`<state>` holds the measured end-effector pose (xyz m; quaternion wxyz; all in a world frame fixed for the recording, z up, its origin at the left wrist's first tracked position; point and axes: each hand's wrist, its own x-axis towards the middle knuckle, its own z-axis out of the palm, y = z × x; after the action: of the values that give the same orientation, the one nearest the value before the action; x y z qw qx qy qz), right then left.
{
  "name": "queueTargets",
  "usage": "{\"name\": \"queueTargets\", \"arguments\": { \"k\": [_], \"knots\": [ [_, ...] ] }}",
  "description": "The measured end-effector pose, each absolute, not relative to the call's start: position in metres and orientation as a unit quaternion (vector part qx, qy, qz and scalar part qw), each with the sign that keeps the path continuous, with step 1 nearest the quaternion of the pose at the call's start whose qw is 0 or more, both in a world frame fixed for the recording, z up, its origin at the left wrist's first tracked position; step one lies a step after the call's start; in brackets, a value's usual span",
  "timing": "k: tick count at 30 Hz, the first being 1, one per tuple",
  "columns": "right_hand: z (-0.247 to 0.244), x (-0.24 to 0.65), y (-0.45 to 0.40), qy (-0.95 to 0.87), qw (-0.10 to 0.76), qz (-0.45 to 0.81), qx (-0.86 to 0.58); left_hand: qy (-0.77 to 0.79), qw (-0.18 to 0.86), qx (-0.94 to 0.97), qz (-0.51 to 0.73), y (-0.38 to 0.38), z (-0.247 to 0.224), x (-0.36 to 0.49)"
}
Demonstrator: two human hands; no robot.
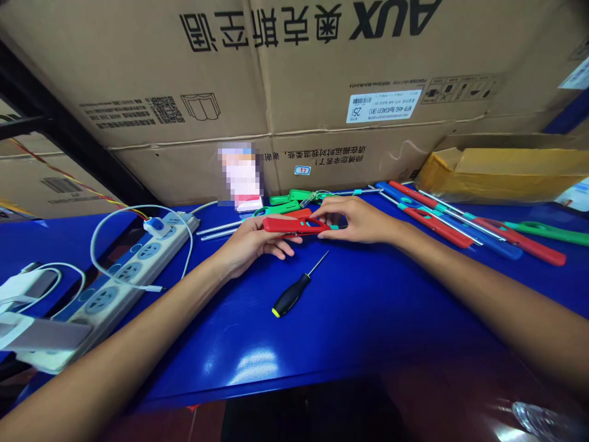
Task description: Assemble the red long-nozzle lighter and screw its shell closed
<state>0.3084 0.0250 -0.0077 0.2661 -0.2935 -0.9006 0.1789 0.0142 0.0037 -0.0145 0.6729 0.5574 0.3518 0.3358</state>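
Left hand: the left hand (248, 242) had its fingers and thumb clamped on the red case (283, 225), at the end on its own side.
Right hand: the right hand (350, 220) had its thumb and fingertips at the other end of the red case, by a small blue-green bit. The tips were close to each other, but I cannot tell how hard they pinched.
Red case: it was up between the two hands, lying sideways, above the blue table (221, 331). It had an open loop in it near the right hand.
Screwdriver: the black screwdriver (291, 296) with a yellow end lay on the table, below the red case, with its thin tip pointing up and to the right.
Green parts: some green parts (284, 208) lay just behind the hands.
Thin rods: shiny rods (219, 232) lay behind the left hand.
Long sticks: red, blue and green sticks (494, 239) with shiny rods lay in a messy bunch on the right.
Power strip: the white power strip (146, 250) was on the left, with a white plug (157, 228) in it.
Boxes: a big brown box (299, 80) stood at the back, and a smaller yellow-brown box (510, 172) was at the back right.
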Motion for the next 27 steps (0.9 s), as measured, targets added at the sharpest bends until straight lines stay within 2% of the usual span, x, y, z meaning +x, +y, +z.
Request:
{"name": "queueTargets", "arguments": {
  "k": [5,9,14,20,27],
  "knots": [
    [-0.012,0.308,0.026,-0.883,0.285,0.223,-0.298,0.344,0.666,0.569,0.339,0.003,-0.015,0.013],
    [-0.012,0.314,0.030,-0.889,0.230,0.220,-0.330,0.350,0.664,0.567,0.339,0.004,-0.016,0.013],
    [-0.015,0.313,0.031,-0.922,0.165,0.180,-0.301,0.363,0.669,0.555,0.336,0.004,-0.015,0.012],
    [-0.017,0.314,0.034,-0.912,0.197,0.195,-0.304,0.359,0.653,0.575,0.337,0.005,-0.010,0.008],
    [-0.011,0.314,0.032,-0.906,0.206,0.213,-0.301,0.293,0.693,0.577,0.317,0.007,-0.008,0.002]
  ]
}}
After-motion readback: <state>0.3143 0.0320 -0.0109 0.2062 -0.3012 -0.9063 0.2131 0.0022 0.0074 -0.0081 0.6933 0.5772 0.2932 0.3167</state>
